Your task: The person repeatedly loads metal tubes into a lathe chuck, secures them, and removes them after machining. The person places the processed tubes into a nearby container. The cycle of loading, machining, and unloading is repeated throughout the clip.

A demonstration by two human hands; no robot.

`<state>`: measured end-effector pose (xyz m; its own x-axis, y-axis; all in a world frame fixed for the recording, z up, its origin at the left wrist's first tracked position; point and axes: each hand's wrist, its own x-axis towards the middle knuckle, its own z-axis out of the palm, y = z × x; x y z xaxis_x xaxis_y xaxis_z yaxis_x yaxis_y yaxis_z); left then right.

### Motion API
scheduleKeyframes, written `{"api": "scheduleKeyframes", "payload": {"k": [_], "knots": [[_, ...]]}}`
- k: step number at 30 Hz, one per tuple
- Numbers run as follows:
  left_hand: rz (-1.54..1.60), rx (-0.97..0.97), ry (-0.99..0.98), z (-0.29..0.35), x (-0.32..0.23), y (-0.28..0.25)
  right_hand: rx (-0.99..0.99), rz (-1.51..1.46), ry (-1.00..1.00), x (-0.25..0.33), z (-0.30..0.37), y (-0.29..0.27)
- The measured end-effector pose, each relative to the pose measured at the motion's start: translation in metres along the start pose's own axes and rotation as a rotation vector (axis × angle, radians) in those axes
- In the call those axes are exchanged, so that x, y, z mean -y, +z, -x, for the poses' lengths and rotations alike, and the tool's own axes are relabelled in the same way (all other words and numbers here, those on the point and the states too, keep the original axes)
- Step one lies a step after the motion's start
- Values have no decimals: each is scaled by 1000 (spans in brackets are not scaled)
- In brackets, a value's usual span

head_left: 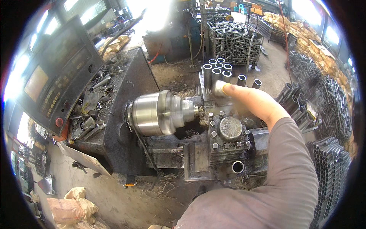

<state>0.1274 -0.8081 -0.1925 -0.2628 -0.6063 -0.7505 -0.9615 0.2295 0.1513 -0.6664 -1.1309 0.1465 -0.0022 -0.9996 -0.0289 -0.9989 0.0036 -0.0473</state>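
Note:
My right arm reaches across the lathe, and my right hand (219, 88), in a pale glove, is at the near side of a cluster of upright metal tubes (216, 71). Its fingers are blurred, so whether they grip a tube cannot be made out. Two more tubes, one near (241, 80) and one farther right (257, 83), stand apart from the cluster. Below my forearm is the square tool post (230, 129) with its bolts. To its left is the shiny chuck (152, 113), its right end smeared. Another tube (238, 167) shows its open end by the tool post. My left hand is out of view.
A control panel (57, 82) with a red button rises at the left, beside a chip-strewn machine top (95, 103). Behind stands a wire cage of metal parts (236, 44). Stacked tubes (331, 164) line the right side. Sacks (68, 210) lie at the lower left.

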Motion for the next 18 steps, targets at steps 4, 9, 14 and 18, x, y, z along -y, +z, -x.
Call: {"api": "scheduleKeyframes", "payload": {"k": [4, 9, 14, 18], "knots": [[-31, -42, 49, -12, 4, -6, -471, -140, -215, 33, -2, -74], [-112, -163, 180, -53, 12, -19, 5, -651, 391, 67, 21, -98], [-160, -214, 243, -85, 3, -13, 127, -16, -1268, 116, 25, -82], [-70, -271, 210, -69, -12, -1, 375, -238, 71, 156, 47, -68]]}}
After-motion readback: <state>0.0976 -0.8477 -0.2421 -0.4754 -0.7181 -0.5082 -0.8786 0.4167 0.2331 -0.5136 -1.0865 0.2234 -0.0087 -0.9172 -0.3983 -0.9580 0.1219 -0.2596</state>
